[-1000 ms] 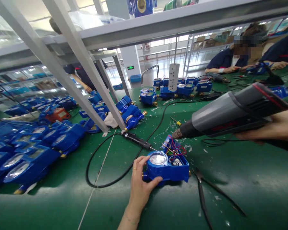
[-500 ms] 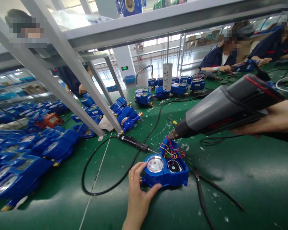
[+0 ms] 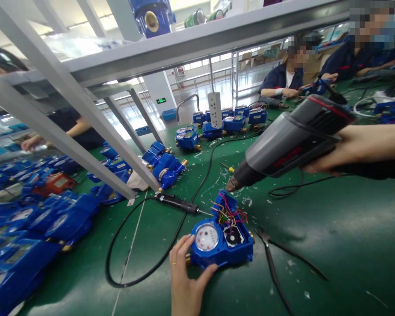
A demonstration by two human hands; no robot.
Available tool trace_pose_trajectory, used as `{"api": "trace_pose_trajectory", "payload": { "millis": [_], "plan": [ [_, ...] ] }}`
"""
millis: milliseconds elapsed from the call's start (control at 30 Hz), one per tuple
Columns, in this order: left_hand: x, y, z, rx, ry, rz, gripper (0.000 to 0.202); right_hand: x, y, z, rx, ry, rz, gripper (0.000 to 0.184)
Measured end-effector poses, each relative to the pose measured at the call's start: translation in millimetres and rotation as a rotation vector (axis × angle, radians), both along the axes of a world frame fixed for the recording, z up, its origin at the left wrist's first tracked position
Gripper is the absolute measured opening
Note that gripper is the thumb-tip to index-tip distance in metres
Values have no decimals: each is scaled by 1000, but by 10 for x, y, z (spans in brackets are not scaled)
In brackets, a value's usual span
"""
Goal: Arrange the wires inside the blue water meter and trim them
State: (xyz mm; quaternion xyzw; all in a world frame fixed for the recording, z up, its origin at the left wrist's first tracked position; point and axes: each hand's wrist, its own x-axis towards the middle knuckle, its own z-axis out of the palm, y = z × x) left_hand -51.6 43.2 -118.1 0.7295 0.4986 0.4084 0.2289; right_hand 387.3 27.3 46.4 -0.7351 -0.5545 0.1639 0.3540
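Observation:
A blue water meter (image 3: 221, 245) lies open on the green table (image 3: 332, 245), its round dial up and coloured wires (image 3: 230, 213) sticking out of its raised lid. My left hand (image 3: 184, 281) grips the meter's left end, thumb and fingers around a brass fitting. My right hand (image 3: 358, 149) holds a grey heat gun (image 3: 289, 140) with a red stripe. Its nozzle points down to the left and hovers just above the wires, not touching them.
Black pliers (image 3: 273, 267) lie right of the meter, an electric screwdriver (image 3: 176, 202) with a looping black cable to its upper left. Many blue meters (image 3: 36, 228) crowd the left side. A slanted grey shelf frame (image 3: 95, 118) stands ahead. Other people work at the far right.
The view has tilted, so meter and hands sit lower and further left. The heat gun stays aimed at the wires, my left hand stays on the meter.

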Motion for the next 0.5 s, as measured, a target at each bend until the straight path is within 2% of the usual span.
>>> {"api": "trace_pose_trajectory", "payload": {
  "millis": [100,200,267,367,500],
  "plan": [
    [-19,-19,-33,60,29,21,61,-46,10,58,-136,49,85,57],
    [-23,-31,-64,110,39,39,61,-30,111,245,-385,146,309,43],
    [-20,-36,-77,130,34,47,60,-12,179,366,-489,222,415,36],
    [-19,-38,-81,142,33,61,61,-44,221,454,-508,261,397,24],
    [-32,-33,-72,153,59,56,62,-172,203,459,-514,251,325,15]
  ]
}}
